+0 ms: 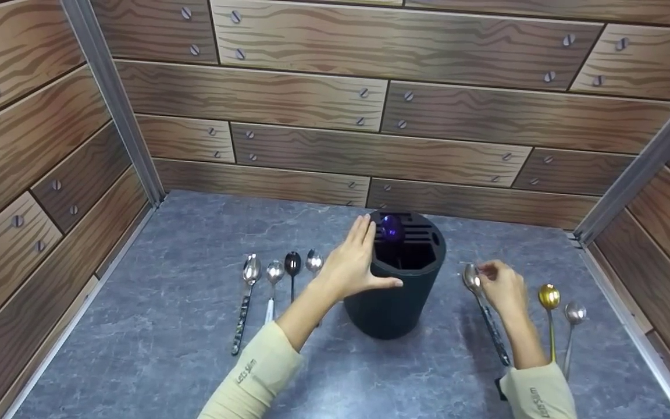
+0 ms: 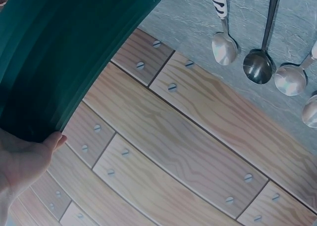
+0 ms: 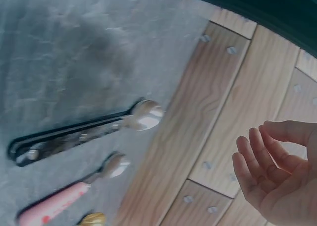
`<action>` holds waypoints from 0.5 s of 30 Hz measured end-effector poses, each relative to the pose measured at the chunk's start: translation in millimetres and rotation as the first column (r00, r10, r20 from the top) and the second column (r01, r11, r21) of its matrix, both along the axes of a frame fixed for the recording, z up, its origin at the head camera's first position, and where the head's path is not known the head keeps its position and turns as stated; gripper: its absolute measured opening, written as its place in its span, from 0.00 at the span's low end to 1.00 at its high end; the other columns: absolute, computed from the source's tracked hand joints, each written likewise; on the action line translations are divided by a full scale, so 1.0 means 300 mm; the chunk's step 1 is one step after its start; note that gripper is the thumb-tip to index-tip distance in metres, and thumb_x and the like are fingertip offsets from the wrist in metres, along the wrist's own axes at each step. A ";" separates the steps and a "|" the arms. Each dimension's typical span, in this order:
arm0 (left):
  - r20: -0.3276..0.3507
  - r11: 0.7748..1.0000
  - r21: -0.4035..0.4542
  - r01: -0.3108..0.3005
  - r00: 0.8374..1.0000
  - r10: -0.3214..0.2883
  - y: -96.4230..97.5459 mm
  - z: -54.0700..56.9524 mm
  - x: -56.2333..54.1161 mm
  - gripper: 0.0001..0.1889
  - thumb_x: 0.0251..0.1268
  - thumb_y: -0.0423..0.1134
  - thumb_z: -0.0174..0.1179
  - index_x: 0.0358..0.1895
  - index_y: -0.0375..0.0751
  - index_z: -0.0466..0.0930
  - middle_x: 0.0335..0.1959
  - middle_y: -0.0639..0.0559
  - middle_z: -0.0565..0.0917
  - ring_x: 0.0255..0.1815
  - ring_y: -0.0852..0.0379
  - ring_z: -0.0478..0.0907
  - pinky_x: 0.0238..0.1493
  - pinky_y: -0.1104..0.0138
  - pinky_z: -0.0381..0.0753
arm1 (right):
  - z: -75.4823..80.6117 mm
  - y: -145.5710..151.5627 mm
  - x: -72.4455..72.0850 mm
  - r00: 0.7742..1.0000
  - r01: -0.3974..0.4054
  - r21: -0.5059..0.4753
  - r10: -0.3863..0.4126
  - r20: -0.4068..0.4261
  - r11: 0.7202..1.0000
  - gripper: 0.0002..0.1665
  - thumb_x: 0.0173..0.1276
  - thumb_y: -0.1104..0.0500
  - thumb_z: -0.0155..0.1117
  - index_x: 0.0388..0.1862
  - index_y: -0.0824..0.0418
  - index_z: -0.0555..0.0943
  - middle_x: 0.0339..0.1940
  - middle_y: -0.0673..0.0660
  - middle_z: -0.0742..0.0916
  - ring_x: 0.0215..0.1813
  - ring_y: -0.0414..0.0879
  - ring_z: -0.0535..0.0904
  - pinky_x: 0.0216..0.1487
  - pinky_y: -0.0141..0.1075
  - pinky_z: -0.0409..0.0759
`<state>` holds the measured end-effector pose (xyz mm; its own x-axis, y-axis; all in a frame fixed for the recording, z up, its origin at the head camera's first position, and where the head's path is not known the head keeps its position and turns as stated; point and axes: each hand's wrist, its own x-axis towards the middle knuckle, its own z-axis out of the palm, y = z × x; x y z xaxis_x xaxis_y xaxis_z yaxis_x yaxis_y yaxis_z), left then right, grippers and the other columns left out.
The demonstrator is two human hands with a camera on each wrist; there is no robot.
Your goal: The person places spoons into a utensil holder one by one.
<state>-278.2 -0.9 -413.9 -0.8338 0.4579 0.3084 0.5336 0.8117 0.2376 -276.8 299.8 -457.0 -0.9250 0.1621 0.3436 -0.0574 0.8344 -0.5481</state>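
My left hand (image 1: 346, 262) rests against the left side of a dark green cutlery holder (image 1: 390, 305), fingers straight and thumb spread across its front. A shiny purple spoon bowl (image 1: 392, 228) sticks up from the holder's slotted top. Just above the table, my right hand (image 1: 505, 288) has loosely bent fingers and holds nothing in the right wrist view. Beside it in the head view lies a spoon with a dark patterned handle (image 1: 491, 323). A pink-handled spoon (image 3: 54, 203) lies next to that one; in the head view my right arm hides it.
To the left lie a spoon with a speckled handle (image 1: 242, 317), a white-handled spoon (image 1: 275, 272), a black spoon (image 1: 292, 265) and another silver spoon (image 1: 314, 261). A gold spoon (image 1: 549, 297) and a silver spoon (image 1: 575, 314) lie far right. Wood-patterned walls (image 1: 312, 87) enclose the table.
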 end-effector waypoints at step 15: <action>-0.006 1.000 0.003 0.005 1.000 -0.005 0.000 -0.005 -0.003 0.61 0.42 0.76 0.52 0.70 0.29 0.47 0.71 0.37 0.47 0.71 0.48 0.40 0.62 0.61 0.61 | -0.110 0.069 -0.004 0.955 0.028 0.087 -0.052 0.292 0.996 0.19 0.59 0.60 0.58 0.45 0.74 0.75 0.39 0.72 0.79 0.42 0.71 0.74 0.38 0.57 0.71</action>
<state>-279.1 -0.9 -415.5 -0.8294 0.4613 0.3150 0.5393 0.8081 0.2367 -278.1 320.5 -490.0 -0.9804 0.1837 0.0710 0.1302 0.8750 -0.4662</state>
